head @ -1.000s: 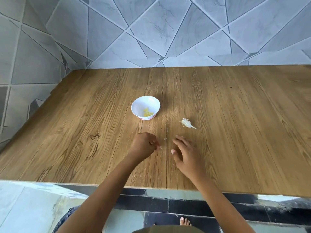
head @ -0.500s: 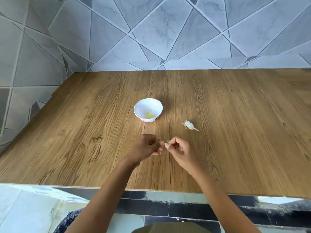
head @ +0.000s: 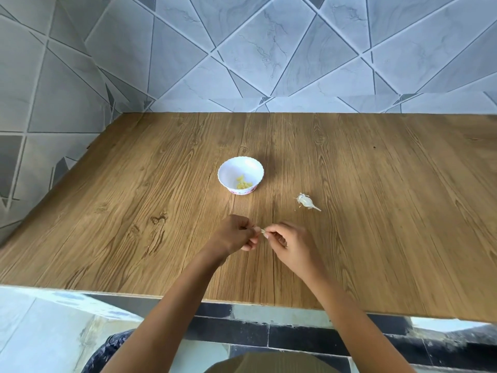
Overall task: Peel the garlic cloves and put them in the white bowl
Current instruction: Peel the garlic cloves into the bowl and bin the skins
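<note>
We are holding a small garlic clove (head: 262, 231) between both hands, low over the near part of the counter (head: 376, 251). The left hand (head: 236, 234) is curled nearly shut, its fingers (head: 251, 239) pinching one end of the clove; the right hand (head: 289, 242) is pinching the other end between thumb and forefinger, the rest of its fingers loosely folded. We are judging this to be the peeling step. To do it well, we are keeping one hand steady as an anchor and letting the other nip a loose edge of skin and draw it along the clove, not across it, so the piece is not slipping out. The clove is tiny, so light pressure is enough. The white bowl (head: 228, 168) is sitting farther back with a few yellowish peeled pieces (head: 243, 183) inside. A pale scrap of garlic husk (head: 306, 201) is lying to its right, apart from the bowl.
</note>
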